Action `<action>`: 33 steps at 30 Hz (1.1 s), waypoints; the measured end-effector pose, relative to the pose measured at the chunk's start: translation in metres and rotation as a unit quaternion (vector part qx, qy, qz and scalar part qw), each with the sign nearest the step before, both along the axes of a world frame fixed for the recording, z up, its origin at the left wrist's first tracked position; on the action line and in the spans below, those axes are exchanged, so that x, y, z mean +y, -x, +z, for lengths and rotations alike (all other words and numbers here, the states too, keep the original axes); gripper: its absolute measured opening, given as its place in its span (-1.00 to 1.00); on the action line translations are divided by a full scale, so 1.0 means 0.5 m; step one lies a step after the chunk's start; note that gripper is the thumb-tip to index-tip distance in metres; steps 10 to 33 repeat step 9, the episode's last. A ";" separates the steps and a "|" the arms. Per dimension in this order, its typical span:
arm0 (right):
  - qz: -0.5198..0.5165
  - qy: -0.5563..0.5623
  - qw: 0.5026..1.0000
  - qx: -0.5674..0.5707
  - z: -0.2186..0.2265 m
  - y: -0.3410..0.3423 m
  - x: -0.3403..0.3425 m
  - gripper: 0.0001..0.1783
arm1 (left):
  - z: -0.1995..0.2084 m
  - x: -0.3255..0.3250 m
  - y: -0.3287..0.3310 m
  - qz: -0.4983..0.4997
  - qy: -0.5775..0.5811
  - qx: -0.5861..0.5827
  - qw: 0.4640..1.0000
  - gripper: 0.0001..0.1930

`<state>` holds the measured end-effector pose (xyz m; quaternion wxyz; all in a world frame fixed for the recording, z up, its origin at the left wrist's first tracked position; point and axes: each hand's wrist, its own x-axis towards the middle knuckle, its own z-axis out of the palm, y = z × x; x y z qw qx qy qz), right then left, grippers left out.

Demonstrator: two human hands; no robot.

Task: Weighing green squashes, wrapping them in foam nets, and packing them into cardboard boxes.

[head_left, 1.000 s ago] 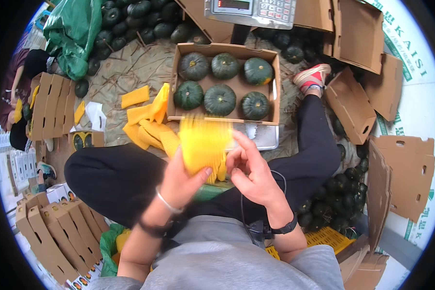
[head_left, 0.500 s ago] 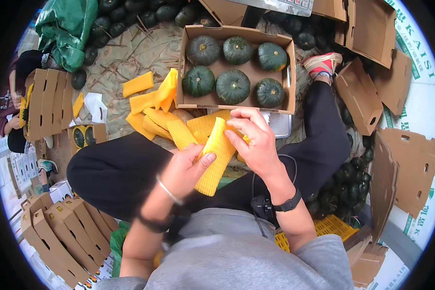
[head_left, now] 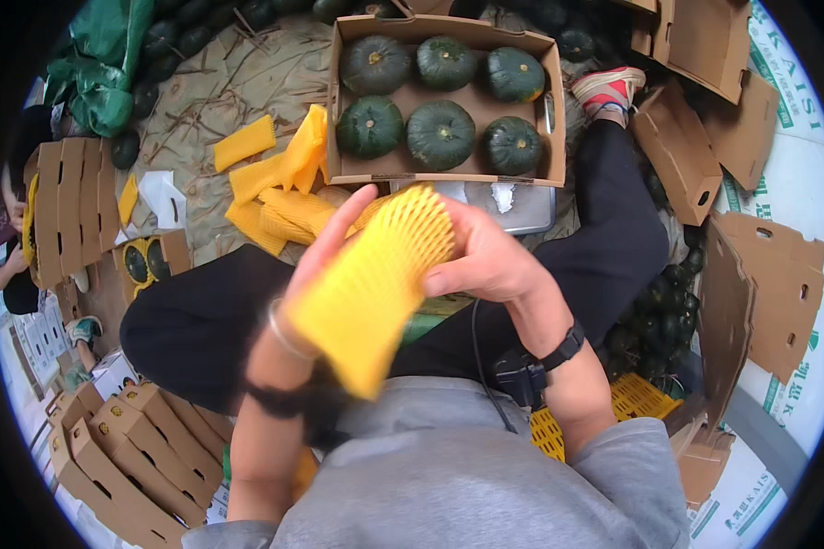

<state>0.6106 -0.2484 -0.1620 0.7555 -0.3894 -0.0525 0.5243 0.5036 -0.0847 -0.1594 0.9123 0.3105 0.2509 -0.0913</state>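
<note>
A yellow foam net sleeve [head_left: 375,288] is held between my hands above my lap, its upper end spread wide and its lower end smeared by motion. My left hand [head_left: 313,261] grips the sleeve from the left, partly covered by it, with one finger showing at the top. My right hand [head_left: 490,256] holds the widened end, thumb in front and the other fingers hidden behind the netting. Just beyond stands an open cardboard box [head_left: 558,151] with several dark green pumpkins [head_left: 440,134] in two rows.
Several loose yellow sleeves [head_left: 288,215] lie left of the box. A metal surface [head_left: 531,206] shows under the box's near edge. Stacked cartons [head_left: 73,210] stand at left, with another person beside them. Empty cartons [head_left: 677,151] and more pumpkins [head_left: 655,339] lie at right.
The sleeve was flat and narrow, pinched in both hands; now its upper end is stretched open. My left hand has moved up and left, and the view has shifted slightly.
</note>
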 end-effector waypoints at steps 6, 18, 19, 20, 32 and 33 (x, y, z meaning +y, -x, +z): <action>0.006 0.184 0.945 -0.271 -0.081 -0.021 -0.021 -0.72 | -0.025 0.013 -0.014 -0.068 -0.732 -0.007 0.678 -0.56; 0.052 0.001 0.998 0.033 -0.031 -0.019 -0.018 -0.55 | -0.044 0.041 -0.026 -0.034 -0.496 -0.067 0.865 -0.53; 0.052 0.001 0.998 0.033 -0.031 -0.019 -0.018 -0.55 | -0.044 0.041 -0.026 -0.034 -0.496 -0.067 0.865 -0.53; 0.052 0.001 0.998 0.033 -0.031 -0.019 -0.018 -0.55 | -0.044 0.041 -0.026 -0.034 -0.496 -0.067 0.865 -0.53; 0.052 0.001 0.998 0.033 -0.031 -0.019 -0.018 -0.55 | -0.044 0.041 -0.026 -0.034 -0.496 -0.067 0.865 -0.53; 0.052 0.001 0.998 0.033 -0.031 -0.019 -0.018 -0.55 | -0.044 0.041 -0.026 -0.034 -0.496 -0.067 0.865 -0.53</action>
